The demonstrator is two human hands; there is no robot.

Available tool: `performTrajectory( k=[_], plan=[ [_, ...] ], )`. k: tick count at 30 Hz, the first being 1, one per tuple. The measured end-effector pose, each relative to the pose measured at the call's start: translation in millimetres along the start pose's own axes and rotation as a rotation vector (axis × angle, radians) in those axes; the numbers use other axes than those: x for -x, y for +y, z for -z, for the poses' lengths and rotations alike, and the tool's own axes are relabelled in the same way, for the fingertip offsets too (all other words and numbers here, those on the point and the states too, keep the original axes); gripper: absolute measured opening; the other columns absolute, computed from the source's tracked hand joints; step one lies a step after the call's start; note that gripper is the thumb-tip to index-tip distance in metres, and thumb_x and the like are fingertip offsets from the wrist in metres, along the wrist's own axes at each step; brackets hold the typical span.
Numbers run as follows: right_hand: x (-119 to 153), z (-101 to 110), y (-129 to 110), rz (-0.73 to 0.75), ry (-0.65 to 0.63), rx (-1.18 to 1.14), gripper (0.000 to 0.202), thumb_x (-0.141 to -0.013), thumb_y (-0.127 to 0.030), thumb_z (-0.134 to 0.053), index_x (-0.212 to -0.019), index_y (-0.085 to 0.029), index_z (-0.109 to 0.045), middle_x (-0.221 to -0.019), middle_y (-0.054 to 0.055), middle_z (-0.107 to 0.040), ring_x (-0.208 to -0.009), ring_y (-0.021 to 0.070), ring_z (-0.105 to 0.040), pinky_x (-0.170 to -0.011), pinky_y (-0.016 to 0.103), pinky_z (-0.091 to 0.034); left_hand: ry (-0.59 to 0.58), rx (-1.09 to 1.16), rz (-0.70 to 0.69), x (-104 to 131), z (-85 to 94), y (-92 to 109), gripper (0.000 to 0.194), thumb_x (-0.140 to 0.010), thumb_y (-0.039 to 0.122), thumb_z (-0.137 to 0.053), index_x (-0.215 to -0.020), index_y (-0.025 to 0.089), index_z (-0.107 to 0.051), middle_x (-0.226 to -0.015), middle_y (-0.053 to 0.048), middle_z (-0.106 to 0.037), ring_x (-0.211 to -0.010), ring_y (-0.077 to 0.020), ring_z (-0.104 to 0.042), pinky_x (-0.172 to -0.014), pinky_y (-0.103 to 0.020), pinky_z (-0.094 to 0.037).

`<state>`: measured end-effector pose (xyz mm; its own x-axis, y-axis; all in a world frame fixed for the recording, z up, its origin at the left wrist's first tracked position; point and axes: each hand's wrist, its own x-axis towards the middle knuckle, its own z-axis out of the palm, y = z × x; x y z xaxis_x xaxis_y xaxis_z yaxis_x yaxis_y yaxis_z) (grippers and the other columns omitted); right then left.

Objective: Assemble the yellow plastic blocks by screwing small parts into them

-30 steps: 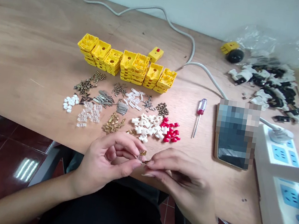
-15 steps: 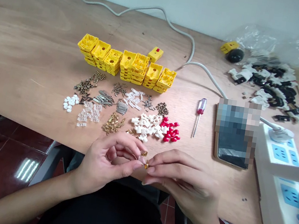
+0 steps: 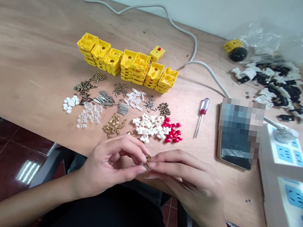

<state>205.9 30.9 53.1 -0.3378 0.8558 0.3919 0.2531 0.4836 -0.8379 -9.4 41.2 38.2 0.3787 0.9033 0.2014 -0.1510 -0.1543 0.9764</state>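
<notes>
Near the table's front edge, my left hand (image 3: 116,163) pinches a small clear plastic piece, mostly hidden by the fingertips. My right hand (image 3: 187,176) meets it from the right, its fingers closed on a small brass part (image 3: 148,161). The two pieces are touching or nearly so between the fingertips. Just beyond the hands lie brass pieces (image 3: 114,125), clear plastic pieces (image 3: 89,114), white plastic parts (image 3: 149,126) and red caps (image 3: 174,132).
Stacked yellow housings (image 3: 134,66) stand behind piles of screws (image 3: 120,90) and metal strips (image 3: 104,99). To the right are a screwdriver (image 3: 202,114), a phone (image 3: 233,142) and a power strip (image 3: 286,150). A grey cable (image 3: 179,29) runs along the back.
My fingertips have drawn closer together, and the brass part now sits against the clear piece in my left hand. The view has shifted slightly.
</notes>
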Motion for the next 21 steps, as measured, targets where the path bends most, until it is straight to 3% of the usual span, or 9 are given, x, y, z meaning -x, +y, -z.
performTrajectory(
  k=[8, 21],
  plan=[
    [-1.4, 1.9, -0.8, -0.005, -0.017, 0.01, 0.011, -0.09, -0.014, -0.075, -0.097, -0.022, -0.079, -0.09, 0.005, -0.08, -0.079, 0.0164, -0.078, -0.071, 0.025, -0.067, -0.019, -0.032, -0.023, -0.3, -0.5, -0.6, 0.015, -0.088, 0.011, -0.077, -0.097, 0.02, -0.071, -0.105, -0.007, -0.074, -0.1, -0.0191, -0.072, -0.085, -0.027, -0.06],
    [2.3, 3.6, -1.7, -0.119, -0.081, -0.071, 0.011, -0.086, -0.014, -0.079, -0.095, -0.02, -0.077, -0.09, 0.003, -0.077, -0.083, 0.0133, -0.076, -0.074, 0.021, -0.064, -0.106, -0.129, -0.08, -0.1, 1.4, -2.7, 0.018, -0.089, 0.009, -0.076, -0.103, 0.018, -0.07, -0.108, -0.006, -0.073, -0.099, -0.015, -0.071, -0.09, -0.025, -0.058]
  ],
)
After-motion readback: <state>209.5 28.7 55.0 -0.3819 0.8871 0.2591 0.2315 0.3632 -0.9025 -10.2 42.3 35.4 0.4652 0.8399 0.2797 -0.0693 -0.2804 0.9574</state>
